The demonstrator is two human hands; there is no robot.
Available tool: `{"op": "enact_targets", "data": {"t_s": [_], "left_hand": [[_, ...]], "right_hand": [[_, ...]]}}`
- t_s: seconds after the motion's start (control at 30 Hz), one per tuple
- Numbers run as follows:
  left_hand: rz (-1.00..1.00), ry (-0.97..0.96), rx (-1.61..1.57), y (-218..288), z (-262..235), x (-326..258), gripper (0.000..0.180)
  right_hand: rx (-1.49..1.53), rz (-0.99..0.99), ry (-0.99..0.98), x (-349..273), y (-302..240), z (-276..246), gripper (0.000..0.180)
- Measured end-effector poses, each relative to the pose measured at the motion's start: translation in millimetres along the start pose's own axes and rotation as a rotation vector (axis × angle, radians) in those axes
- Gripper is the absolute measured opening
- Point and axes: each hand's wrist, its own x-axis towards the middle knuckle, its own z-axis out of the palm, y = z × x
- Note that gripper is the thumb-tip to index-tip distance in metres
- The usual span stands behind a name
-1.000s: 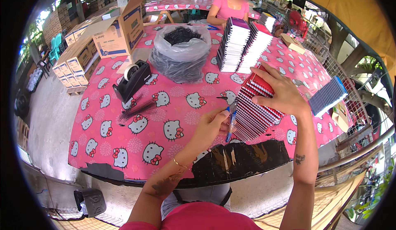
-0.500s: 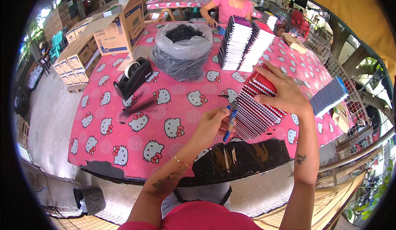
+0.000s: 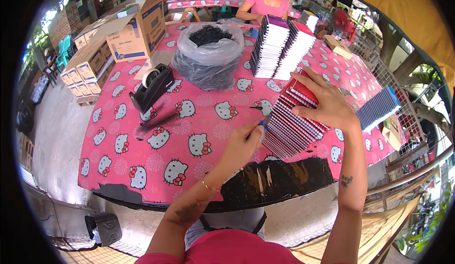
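Head view: right hand (image 3: pixel 327 106) lies open, steadying the leaning stack of notebooks (image 3: pixel 295 124) at centre right; left hand (image 3: pixel 242 145) pinches a blue tool (image 3: pixel 261 124) at its spines. Best kept braced and aligned.

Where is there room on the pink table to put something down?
Bare tablecloth lies at the near left, bordered by the black combs, the table's front edge and the left hand. It is crowded near the tape dispenser, plastic bag and the notebook row under the right hand.
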Motion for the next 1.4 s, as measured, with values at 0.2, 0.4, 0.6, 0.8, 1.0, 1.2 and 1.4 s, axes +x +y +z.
{"op": "enact_targets", "data": {"t_s": [0.2, 0.4, 0.6, 0.8, 1.0, 1.2, 1.4], "left_hand": [[-0.271, 0.052, -0.626, 3, 7, -3, 0.032], [0.07, 0.056, 0.149, -3, 2, -3, 0.035], [-0.221, 0.03, -0.56, -14, 3, -2, 0.033], [-0.151, -0.067, -0.224, -31, -2, 2, 0.036], [-0.268, 0.023, -0.559, -17, 5, -6, 0.033], [-0.176, -0.044, -0.234, -35, 3, -1, 0.035], [-0.15, -0.015, -0.356, -36, 3, -4, 0.031]], "right_hand": [[-0.008, 0.011, -0.007, 0, 0, 0, 0.081], [-0.02, 0.005, 0.001, 0, -1, 0, 0.081], [-0.018, -0.002, 0.003, 1, 0, 0, 0.081], [-0.008, -0.013, 0.01, -1, -3, -1, 0.081], [-0.028, -0.017, 0.02, -1, 1, 1, 0.081], [-0.011, -0.033, 0.033, -1, 2, 0, 0.08], [-0.004, -0.035, 0.033, 0, 1, 1, 0.079]]}}
